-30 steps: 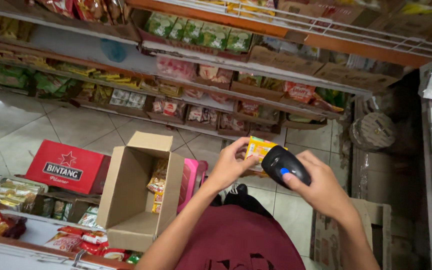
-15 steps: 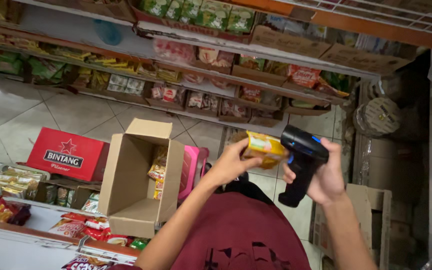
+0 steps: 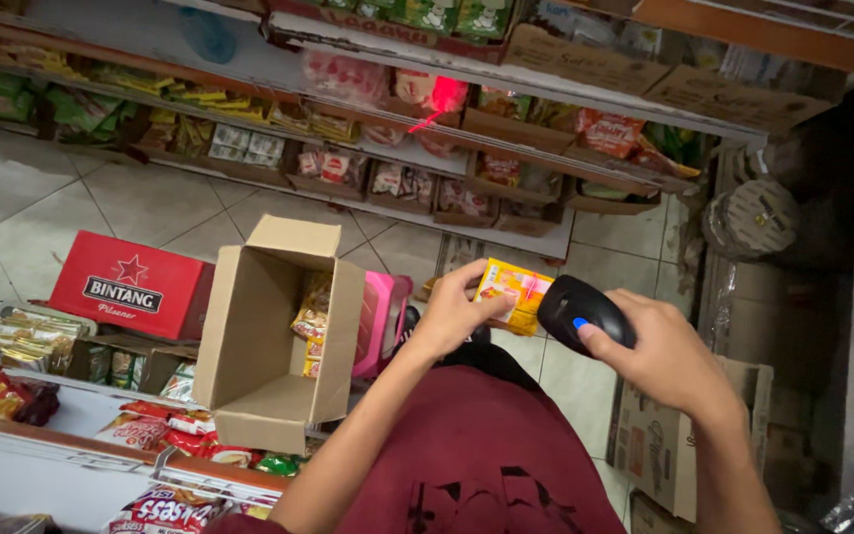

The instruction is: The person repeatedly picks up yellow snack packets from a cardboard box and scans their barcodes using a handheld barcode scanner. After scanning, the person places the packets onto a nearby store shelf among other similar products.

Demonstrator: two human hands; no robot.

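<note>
Head view: your left hand (image 3: 452, 318) pinches the yellow packet (image 3: 514, 293) by its edge, face kept clear toward the black scanner (image 3: 581, 313) gripped in your right hand (image 3: 666, 351), just beside it. Open cardboard box (image 3: 274, 336) stands nearby, left.

A small yellow packet (image 3: 514, 293) sits pinched in the left grip (image 3: 457, 314). Left of that grip stands an open brown cardboard box (image 3: 267, 341) holding yellow packets, and farther left a red carton (image 3: 130, 287). Above, shelves carry rows of green, yellow and pink packets (image 3: 338, 166).
</note>
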